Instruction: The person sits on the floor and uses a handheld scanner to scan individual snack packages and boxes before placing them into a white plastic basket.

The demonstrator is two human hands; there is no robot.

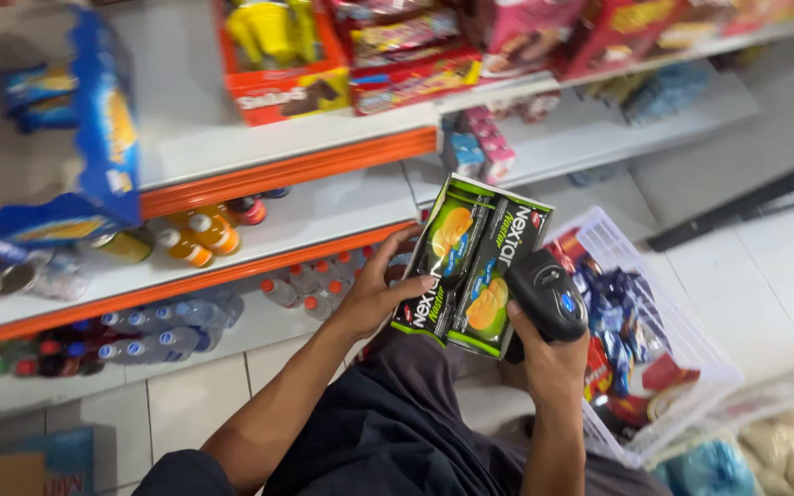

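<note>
Dark-trousered lap (415, 432) nearest the lens; person crouches before the shop shelves (296, 165). Left hand (380, 292) curled around the edge of a green-and-black snack box (472, 266), held over the knees. Right hand (553, 363) closed on a black handheld scanner (549, 296), its head against the box's lower right edge. Judgement: scanning under way. White basket (691, 354) at right holds many more packets.

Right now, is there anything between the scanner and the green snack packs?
Nothing visible. The right hand holds the black scanner directly against the green packs, touching their right edge. The left hand holds the packs from the other side, thumb on the front.
</note>
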